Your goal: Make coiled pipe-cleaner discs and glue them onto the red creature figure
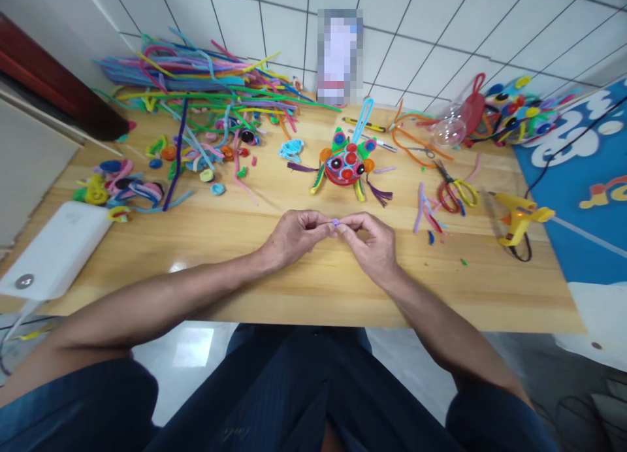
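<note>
My left hand [300,235] and my right hand [371,243] meet near the middle of the wooden table. Between their pinched fingertips is a small purple piece [336,223], held from both sides. Just beyond the hands lies a colourful animal-face figure [345,167] with green ears, orange side discs, purple tassels and a light blue loop [363,117] on top. A tangled light blue piece [291,150] rests to the left of the figure.
Pipe cleaners [186,73] heap at the back left. A white box-shaped device [59,246] sits far left. Scissors [458,189], short pipe-cleaner pieces [420,207] and a yellow glue gun [522,218] lie right. A phone [339,57] stands at the wall.
</note>
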`<state>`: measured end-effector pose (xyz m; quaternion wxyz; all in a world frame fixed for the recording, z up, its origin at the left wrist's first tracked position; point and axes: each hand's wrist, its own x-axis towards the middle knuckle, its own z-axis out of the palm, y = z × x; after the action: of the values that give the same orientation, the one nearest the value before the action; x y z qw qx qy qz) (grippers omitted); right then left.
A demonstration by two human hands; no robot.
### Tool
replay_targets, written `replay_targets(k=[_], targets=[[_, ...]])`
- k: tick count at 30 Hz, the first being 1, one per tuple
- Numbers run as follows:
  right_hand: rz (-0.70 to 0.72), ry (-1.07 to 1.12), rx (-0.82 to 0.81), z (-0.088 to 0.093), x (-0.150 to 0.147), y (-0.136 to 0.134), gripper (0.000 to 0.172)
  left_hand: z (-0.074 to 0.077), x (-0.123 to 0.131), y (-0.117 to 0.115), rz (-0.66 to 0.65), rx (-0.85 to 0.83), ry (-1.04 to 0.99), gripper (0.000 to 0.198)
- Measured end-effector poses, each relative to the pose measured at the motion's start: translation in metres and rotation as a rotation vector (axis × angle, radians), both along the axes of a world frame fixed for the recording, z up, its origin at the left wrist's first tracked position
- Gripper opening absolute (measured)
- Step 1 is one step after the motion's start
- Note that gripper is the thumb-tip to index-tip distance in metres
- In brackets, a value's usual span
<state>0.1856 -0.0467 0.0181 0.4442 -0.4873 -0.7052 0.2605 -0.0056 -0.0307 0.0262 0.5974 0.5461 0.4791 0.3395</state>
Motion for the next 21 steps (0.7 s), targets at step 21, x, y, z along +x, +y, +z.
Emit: replay_targets(k=[21], targets=[[0.169, -0.48, 0.502, -0.007, 0.0043, -0.0049, 0.02, 0.0031, -0.0101, 0.0048, -0.169, -0.167, 0.038, 0.016]])
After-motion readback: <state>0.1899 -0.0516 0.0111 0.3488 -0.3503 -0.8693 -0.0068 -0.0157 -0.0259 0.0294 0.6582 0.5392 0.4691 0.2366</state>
